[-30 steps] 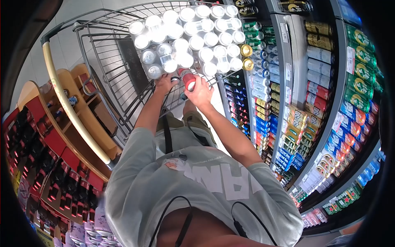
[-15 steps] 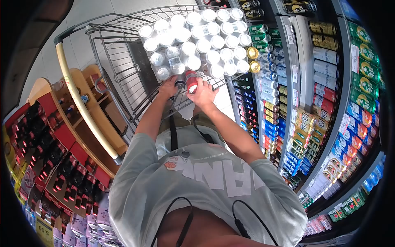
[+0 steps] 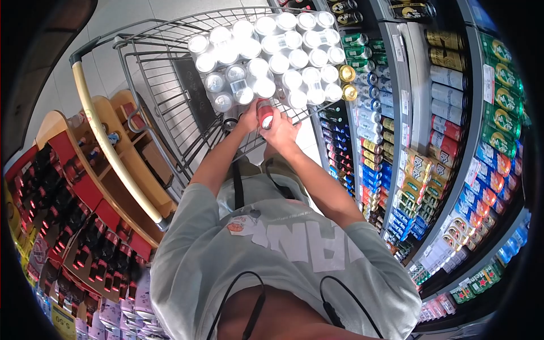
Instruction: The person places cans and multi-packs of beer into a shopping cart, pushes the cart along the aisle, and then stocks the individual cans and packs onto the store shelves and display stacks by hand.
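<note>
Presently, red can [image 3: 264, 113] sits at the near side of the shopping cart [image 3: 190, 90], pale end facing the camera, just beside the wrapped packs of cans [image 3: 277, 62]. Right hand [image 3: 281, 131]: fingers clamped round the can. Left hand [image 3: 248, 120]: close against its other side; cannot tell whether it grips. Cart is wire mesh with a yellowish handle [image 3: 113, 147], over pale floor tiles [image 3: 119, 11]. Left of cart: wooden rack [image 3: 54, 122], dark bottles [image 3: 107, 255] in rows. Right: tiered shelves crammed with coloured cans [image 3: 501, 122], white price labels [image 3: 488, 84] along the edges.
</note>
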Available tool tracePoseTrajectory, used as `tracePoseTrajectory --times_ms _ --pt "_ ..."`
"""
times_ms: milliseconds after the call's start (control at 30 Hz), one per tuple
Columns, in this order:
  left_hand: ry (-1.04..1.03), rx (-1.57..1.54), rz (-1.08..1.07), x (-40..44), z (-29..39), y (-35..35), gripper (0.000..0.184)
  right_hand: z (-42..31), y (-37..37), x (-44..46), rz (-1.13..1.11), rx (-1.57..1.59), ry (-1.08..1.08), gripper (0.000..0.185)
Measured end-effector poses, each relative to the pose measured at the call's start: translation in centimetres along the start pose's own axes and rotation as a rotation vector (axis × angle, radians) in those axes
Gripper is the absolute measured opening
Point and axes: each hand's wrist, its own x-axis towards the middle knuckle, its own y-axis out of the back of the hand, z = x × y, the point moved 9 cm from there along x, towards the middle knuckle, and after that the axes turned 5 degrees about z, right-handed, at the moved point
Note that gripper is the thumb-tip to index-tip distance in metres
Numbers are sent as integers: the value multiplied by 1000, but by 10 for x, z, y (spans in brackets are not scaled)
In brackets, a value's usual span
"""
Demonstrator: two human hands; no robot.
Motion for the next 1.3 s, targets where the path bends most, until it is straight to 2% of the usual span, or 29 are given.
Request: tracePoseTrajectory --times_ms 33,133,200,267,300,400,500,600,767,1000,1300 --pt "18 -50 -37 5 -7 -7 96 2 4 1 27 11 -8 80" --pt "140 -354 131 37 -63 -53 98 9 17 7 120 17 -7 78" --pt "385 -861 6 35 -55 -60 90 13 26 10 203 -20 34 79" --pt "497 -1253 -38 30 -41 -52 83 11 28 9 172 -22 24 84" --pt "561 -1364 83 29 -39 -48 25 10 28 9 157 -11 19 85" --pt "749 -1378 57 22 -25 -43 16 8 31 7 131 35 2 87" --pt "629 -1367 33 25 -16 -42 19 9 37 1 184 113 6 85" --pt "650 -1442 51 21 2 -42 24 14 46 -3 266 174 21 75" --pt "799 -1479 176 33 6 -61 37 13 56 -7 389 296 145 52" --pt "811 -1560 165 27 30 -56 65 2 61 -9 447 329 232 47" --pt "812 -1607 228 11 38 -54 72 4 61 -14 498 378 274 52"
